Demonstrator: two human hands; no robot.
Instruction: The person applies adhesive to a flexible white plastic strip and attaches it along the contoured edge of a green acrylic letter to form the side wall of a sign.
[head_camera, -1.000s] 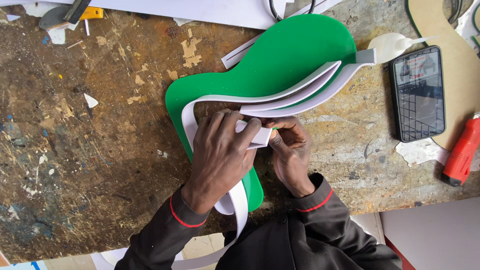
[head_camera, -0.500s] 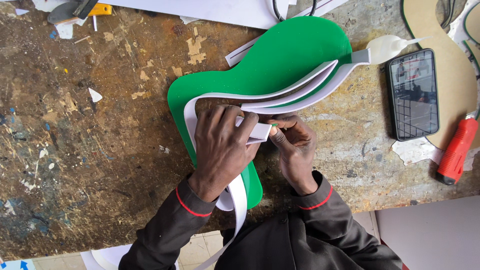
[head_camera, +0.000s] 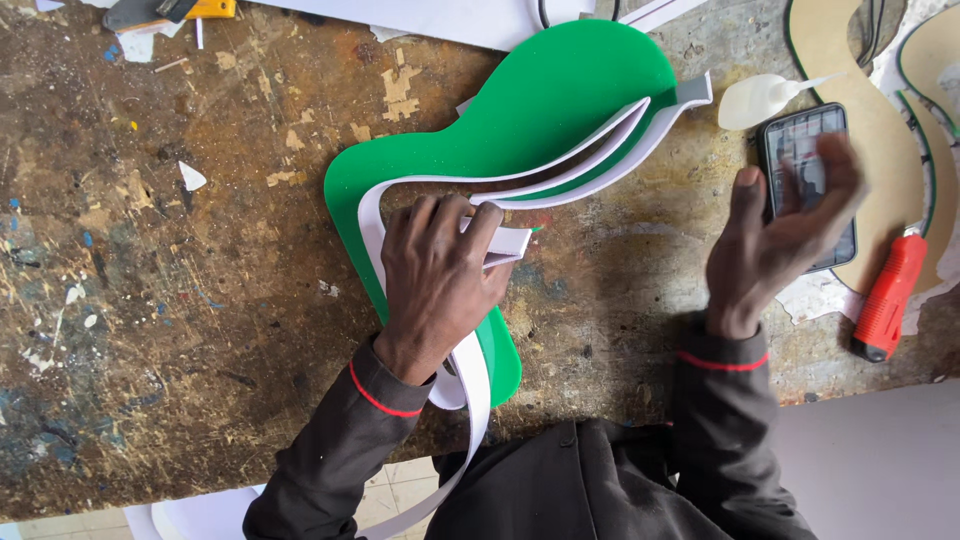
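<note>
A green curved plastic shape (head_camera: 560, 100) lies flat on the worn workbench (head_camera: 180, 330). A white flexible strip (head_camera: 372, 215) runs on edge along its outline and trails off the bench's near edge. My left hand (head_camera: 435, 275) presses down on the strip and its folded end over the green shape. My right hand (head_camera: 785, 235) hovers with fingers spread over a black phone (head_camera: 805, 150) to the right, holding nothing, blurred by motion.
A small clear squeeze bottle (head_camera: 760, 98) lies beside the phone. A red-handled tool (head_camera: 890, 295) rests at the right. Tan cut-out board shapes (head_camera: 845, 60) sit at the far right. A yellow utility knife (head_camera: 195, 10) and white sheet (head_camera: 440, 18) lie at the back.
My right hand has let go of the strip and moved right, over the phone. My left hand stays pressed on the strip.
</note>
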